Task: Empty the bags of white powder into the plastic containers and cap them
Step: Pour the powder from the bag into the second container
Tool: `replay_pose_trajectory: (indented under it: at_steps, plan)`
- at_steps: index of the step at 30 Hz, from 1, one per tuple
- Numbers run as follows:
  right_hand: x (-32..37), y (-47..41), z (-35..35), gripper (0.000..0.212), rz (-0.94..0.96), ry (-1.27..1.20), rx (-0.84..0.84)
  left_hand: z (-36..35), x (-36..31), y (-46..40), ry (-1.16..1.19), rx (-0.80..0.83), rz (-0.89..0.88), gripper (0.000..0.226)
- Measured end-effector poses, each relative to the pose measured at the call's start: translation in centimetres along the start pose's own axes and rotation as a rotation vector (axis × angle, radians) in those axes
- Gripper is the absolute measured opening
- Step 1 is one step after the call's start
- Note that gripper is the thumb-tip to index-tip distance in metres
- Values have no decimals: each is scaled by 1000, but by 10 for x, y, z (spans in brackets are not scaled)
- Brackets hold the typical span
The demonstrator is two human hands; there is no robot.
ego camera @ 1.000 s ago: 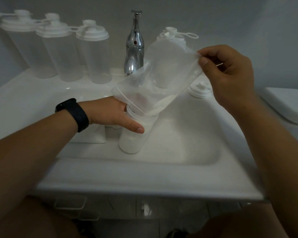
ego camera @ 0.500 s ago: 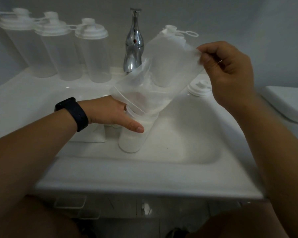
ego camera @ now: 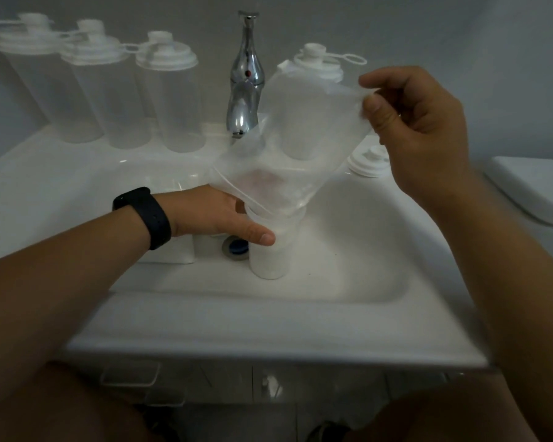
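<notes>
A clear plastic bag (ego camera: 304, 138) hangs upside down, its mouth over the open top of a plastic container (ego camera: 268, 260) that stands in the sink basin and is white with powder. My right hand (ego camera: 419, 132) pinches the bag's upper corner and holds it up. My left hand (ego camera: 217, 215) grips the container's neck together with the bag's mouth, thumb across the front. Little powder shows in the bag. A loose white cap (ego camera: 367, 161) lies on the sink ledge at the right.
Three capped clear containers (ego camera: 170, 100) stand in a row on the back left ledge, and another capped one (ego camera: 316, 62) behind the bag. A chrome tap (ego camera: 245, 87) rises at the back. A white bag (ego camera: 173, 253) lies in the basin by my left wrist. The drain (ego camera: 235, 247) is beside the container.
The bag has gone slacker and emptier, and my right hand has lifted its corner slightly. My left hand keeps its hold on the container.
</notes>
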State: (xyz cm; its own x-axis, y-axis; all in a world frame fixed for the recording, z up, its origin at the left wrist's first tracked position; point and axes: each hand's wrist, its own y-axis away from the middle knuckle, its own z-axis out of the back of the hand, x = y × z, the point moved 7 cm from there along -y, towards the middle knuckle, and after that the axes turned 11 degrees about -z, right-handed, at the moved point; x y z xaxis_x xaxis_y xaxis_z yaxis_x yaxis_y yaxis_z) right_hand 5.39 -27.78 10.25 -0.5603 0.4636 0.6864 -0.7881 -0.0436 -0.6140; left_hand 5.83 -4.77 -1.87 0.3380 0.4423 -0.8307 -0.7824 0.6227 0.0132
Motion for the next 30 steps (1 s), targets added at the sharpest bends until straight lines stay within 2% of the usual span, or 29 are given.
replay_pose_trajectory:
  at_steps: [3,4,6,8,11,13,14,16,19,23,27,30]
  plan:
    - [-1,-1,0,15,-10,-17,-5,7,-8,1,167,-102,-99,67]
    - [-2,-1,2,15,-18,-28,-13,10,-8,1,205,-132,-111,65]
    - [-5,-2,3,16,-47,-58,-20,12,-9,0,226,-142,-112,47]
    - [-14,-5,-2,22,-165,-148,41,12,-9,-1,199,-125,-96,42]
    - [-39,2,-25,34,-542,-245,355,9,-10,-1,169,-89,-87,46]
    - [-50,16,-38,29,-640,-89,581,8,-12,0,158,-85,-95,46]
    - [-52,21,-42,21,-626,-31,628,9,-12,0,150,-88,-98,44]
    - [-49,20,-45,8,-579,-30,591,12,-11,2,138,-113,-102,47]
    - [-42,11,-36,6,-502,-87,462,16,-11,3,121,-120,-94,59]
    - [-35,16,-42,6,-411,-21,490,10,-12,1,115,-80,-80,38]
    - [-31,12,-39,8,-373,-55,415,7,-13,1,104,-60,-60,50]
    - [-34,5,-30,8,-363,-106,345,10,-13,2,123,-67,-72,49]
